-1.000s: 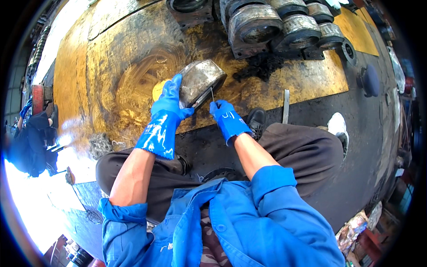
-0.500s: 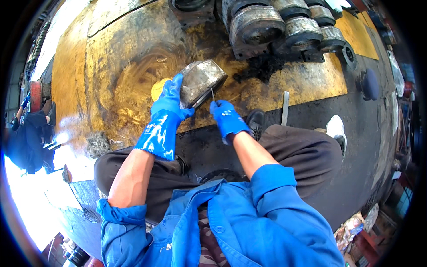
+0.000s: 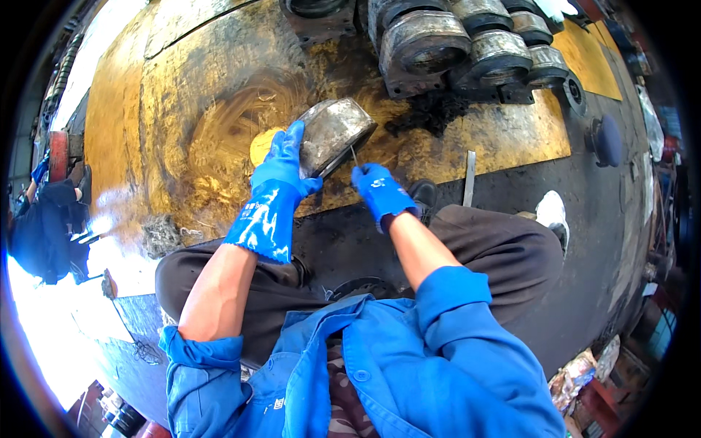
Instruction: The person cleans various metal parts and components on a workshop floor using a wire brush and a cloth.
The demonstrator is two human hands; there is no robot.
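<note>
My left hand (image 3: 282, 169), in a long blue rubber glove, grips the near left side of a worn grey metal housing (image 3: 332, 131). The fingers lie along its side and the thumb is at its lower edge. The housing rests tilted on the stained yellow board (image 3: 241, 171), its dark open side turned toward my right hand. My right hand (image 3: 381, 188), in a matching glove, is closed round a thin metal pick (image 3: 353, 154). Its tip points up at the housing's dark rim; whether it touches cannot be made out. The pick's handle is hidden in the glove.
Several similar metal housings (image 3: 427, 47) stand at the back right, with dark shavings (image 3: 431, 113) before them. A flat metal strip (image 3: 469, 179) lies right of my right hand. A dark round-topped object (image 3: 606, 140) stands far right. Another person (image 3: 51, 226) is at far left.
My right hand and the pick have shifted slightly to the right. The housing and my left hand appear a little further right too, with the grip unchanged.
</note>
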